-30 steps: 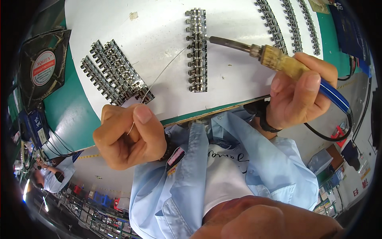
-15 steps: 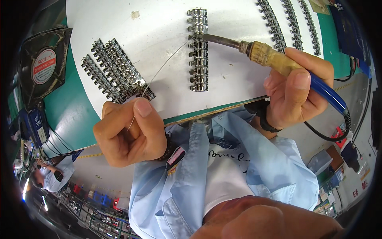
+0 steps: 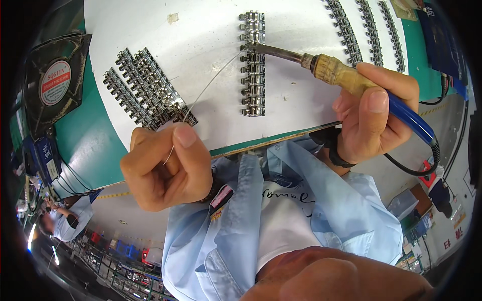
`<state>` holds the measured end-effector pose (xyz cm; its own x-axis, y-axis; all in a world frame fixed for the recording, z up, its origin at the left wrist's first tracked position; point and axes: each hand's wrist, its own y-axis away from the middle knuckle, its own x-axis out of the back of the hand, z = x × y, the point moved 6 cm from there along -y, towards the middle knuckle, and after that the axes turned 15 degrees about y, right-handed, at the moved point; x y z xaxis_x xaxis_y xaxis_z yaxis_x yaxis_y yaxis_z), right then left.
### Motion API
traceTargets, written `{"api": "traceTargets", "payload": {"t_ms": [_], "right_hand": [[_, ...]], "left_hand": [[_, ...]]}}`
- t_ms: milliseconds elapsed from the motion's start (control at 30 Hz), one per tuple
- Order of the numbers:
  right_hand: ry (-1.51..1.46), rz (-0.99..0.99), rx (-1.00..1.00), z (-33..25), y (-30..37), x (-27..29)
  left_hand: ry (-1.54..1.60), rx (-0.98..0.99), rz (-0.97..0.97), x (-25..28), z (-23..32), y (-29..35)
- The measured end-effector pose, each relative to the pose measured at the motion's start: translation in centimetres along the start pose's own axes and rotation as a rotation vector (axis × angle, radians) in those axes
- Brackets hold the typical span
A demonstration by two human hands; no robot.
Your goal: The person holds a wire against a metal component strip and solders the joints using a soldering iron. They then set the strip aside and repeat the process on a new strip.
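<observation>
A strip of small metal parts [image 3: 253, 83] lies upright on the white sheet [image 3: 201, 40] at the middle of the table. My right hand [image 3: 379, 108] grips a soldering iron [image 3: 334, 70] with a yellowed collar and a blue handle; its tip rests at the strip's upper part. Between the thumb and forefinger of my left hand [image 3: 168, 168] is pinched a thin solder wire [image 3: 210, 83]. The wire arcs up to the strip's left edge, where its end meets or nearly meets the iron's tip.
Several like strips [image 3: 150, 88] lie slanted at the left, close above my left hand. More strips [image 3: 346, 32] lie at the far right. A black fan [image 3: 55, 83] stands at the table's left edge. The iron's black cable [image 3: 436, 158] loops down at the right. Farther off, another person [image 3: 70, 220] sits at the left.
The view has shifted very slightly. Iron tip and wire end stay at about the same spot on the strip, and both hands keep their hold.
</observation>
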<state>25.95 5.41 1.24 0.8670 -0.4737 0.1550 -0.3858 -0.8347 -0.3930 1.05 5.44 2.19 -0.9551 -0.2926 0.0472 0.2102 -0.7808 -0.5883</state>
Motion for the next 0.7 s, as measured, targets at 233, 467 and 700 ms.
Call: {"api": "traceTargets", "payload": {"t_ms": [233,467,700], "right_hand": [[-0.011,0.055,-0.015,-0.06,0.06,0.49],[0.029,0.048,-0.044,0.11,0.18,-0.01],[0.023,0.017,-0.037,0.14,0.16,-0.16]], "left_hand": [[0.023,-0.015,-0.05,-0.03,0.06,-0.1],[-0.013,-0.007,-0.048,0.08,-0.24,-0.11],[-0.012,0.006,-0.039,0.06,-0.11,-0.15]]}}
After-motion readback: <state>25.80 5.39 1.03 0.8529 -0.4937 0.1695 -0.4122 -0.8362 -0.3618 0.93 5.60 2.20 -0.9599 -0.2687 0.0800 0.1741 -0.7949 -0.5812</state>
